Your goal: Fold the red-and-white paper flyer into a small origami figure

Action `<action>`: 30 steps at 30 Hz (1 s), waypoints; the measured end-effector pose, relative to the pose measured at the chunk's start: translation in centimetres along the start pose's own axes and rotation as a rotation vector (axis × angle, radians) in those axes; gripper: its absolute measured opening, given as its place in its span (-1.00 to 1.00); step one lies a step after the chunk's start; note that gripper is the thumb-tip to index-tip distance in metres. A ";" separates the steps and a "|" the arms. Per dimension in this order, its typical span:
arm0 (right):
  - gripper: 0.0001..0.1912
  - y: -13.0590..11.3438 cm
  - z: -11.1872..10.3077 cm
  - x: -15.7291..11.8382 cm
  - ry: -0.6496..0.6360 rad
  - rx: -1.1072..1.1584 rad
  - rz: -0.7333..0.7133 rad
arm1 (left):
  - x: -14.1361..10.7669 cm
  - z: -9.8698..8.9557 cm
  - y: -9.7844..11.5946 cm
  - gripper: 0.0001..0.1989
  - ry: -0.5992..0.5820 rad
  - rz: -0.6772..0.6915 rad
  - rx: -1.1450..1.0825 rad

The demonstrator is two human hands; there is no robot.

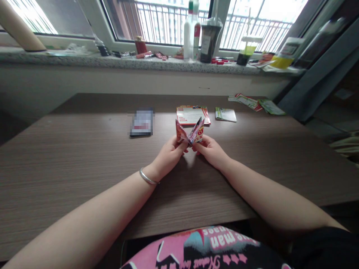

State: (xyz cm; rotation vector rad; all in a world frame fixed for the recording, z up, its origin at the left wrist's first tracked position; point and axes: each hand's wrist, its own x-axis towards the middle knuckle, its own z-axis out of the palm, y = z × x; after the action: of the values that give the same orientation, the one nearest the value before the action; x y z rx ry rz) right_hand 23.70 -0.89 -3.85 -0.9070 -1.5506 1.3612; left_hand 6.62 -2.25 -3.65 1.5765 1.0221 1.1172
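A piece of folded printed paper (198, 131), red and pink with yellow lettering, is held between both hands over the table. Its two upper points spread apart in a V. My left hand (173, 150) pinches its lower left side, thumb in front; a silver bangle circles that wrist. My right hand (211, 150) grips the lower right side in the same way. The fingers behind the paper are partly hidden. Just beyond the paper lies a stack of printed cards (193, 114) with a white panel and red edges.
On the brown table (92, 160), a phone (142, 122) lies left of the hands. A small pile of cards (226, 114) and several leaflets (249, 101) lie to the right. Bottles (188, 41), a dark cup (209, 41) and small items line the windowsill (168, 64).
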 end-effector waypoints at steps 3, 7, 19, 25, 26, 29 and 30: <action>-0.56 0.2 -0.1 0.0 0.049 -0.011 0.052 | 0.1 0.0 0.2 -0.62 0.071 -0.030 -0.112; -0.54 0.4 -0.2 0.1 0.135 0.066 0.057 | 0.1 0.0 0.4 -0.63 0.126 -0.077 -0.151; -0.48 1.5 -0.9 0.8 0.254 0.141 0.061 | 0.2 0.1 0.1 -0.66 0.043 -0.088 -0.527; -0.61 1.0 -0.7 0.6 0.246 0.033 -0.047 | 0.1 0.3 0.0 -0.60 0.077 -0.026 -0.343; -0.64 0.9 -0.6 0.5 0.217 0.017 -0.052 | 0.1 0.3 0.0 -0.58 0.078 -0.015 -0.316; -0.60 0.5 -0.4 0.1 0.150 -0.002 -0.061 | 0.2 0.2 0.1 -0.54 0.067 -0.013 -0.277; -0.58 0.5 -0.3 0.0 0.138 -0.002 -0.070 | 0.2 0.2 0.1 -0.53 0.065 -0.016 -0.271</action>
State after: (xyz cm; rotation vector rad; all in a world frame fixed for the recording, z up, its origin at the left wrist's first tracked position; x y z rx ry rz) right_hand 24.00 -0.72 -4.35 -0.9202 -1.4655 1.2221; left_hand 6.88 -2.13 -3.56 1.3211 0.8819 1.2471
